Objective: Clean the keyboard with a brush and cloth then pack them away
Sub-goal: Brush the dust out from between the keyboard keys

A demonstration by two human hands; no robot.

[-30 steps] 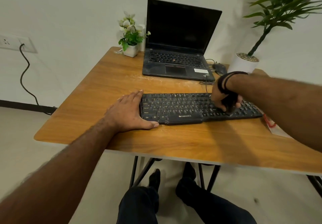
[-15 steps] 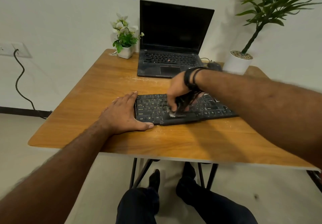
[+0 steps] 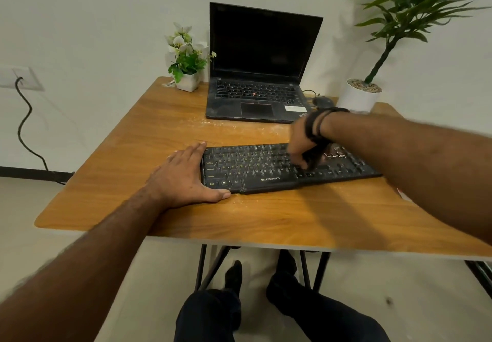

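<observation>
One keyboard [image 3: 266, 168] lies long axis 9-to-3; left hand [image 3: 183, 179] flat, fingers released, bracing it; right hand [image 3: 302, 144] fingers grasping dark brush [image 3: 315, 159].

Bare forearms, no sleeves in view; dark bands [image 3: 316, 126] stacked round the wrist of the right hand [image 3: 300, 144], two or three, black; nothing worn on the left hand [image 3: 183, 179]; dark trousers [image 3: 327, 320] over both legs; black socks [image 3: 234, 275] on both feet.
</observation>
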